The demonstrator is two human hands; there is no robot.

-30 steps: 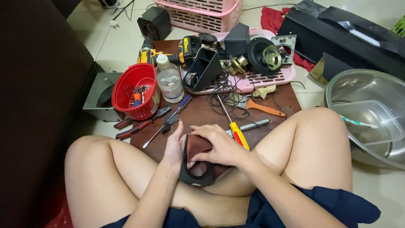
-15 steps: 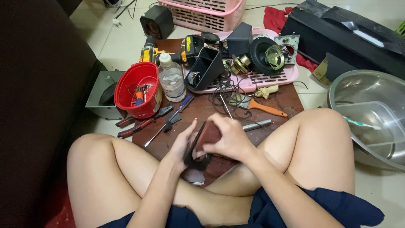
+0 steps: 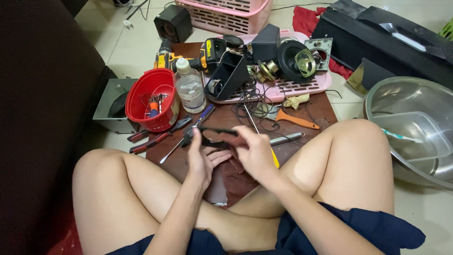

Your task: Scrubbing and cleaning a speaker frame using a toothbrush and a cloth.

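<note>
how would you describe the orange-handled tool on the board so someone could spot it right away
Start at the brown wooden board in front of the seated person's knees, then look just below the pink tray at its far edge. The scraper lies flat there among loose black wires. It alone has a bright orange tapered handle with a wide metal blade; the nearby screwdrivers are thin-shafted.

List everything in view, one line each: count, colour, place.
black frame piece: 1, black, held in both hands
brown board: 1, dark brown, on floor under the tools
red bowl: 1, red, board's left edge
plastic bottle: 1, clear, beside red bowl
cordless drill: 1, yellow-black, board's far end
pink tray: 1, pink, far side, carrying speaker parts
orange scraper: 1, orange handle, board's right
steel basin: 1, silver, far right
pink basket: 1, pink, top
left hand: 1, gripping frame
right hand: 1, gripping frame
</note>
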